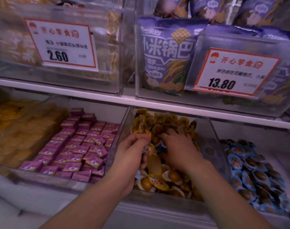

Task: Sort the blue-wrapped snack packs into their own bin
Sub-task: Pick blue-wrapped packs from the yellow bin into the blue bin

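Observation:
Both of my hands are inside the middle clear bin (214,139), which is heaped with yellow-wrapped snack packs (159,123). My left hand (132,152) is curled around a few packs, with yellow wrappers and a bit of blue showing at its fingers. Spread flat with fingers apart, my right hand (179,146) presses into the pile; a blue wrapper edge (163,147) peeks out beside it. The bin to the right (273,146) holds many blue-wrapped snack packs (250,169).
A bin of purple boxes (78,146) sits to the left, with yellow bags (25,136) beyond it. A white shelf edge (141,100) runs close above the bins, carrying clear bins with price tags (63,45) and purple bags (167,57).

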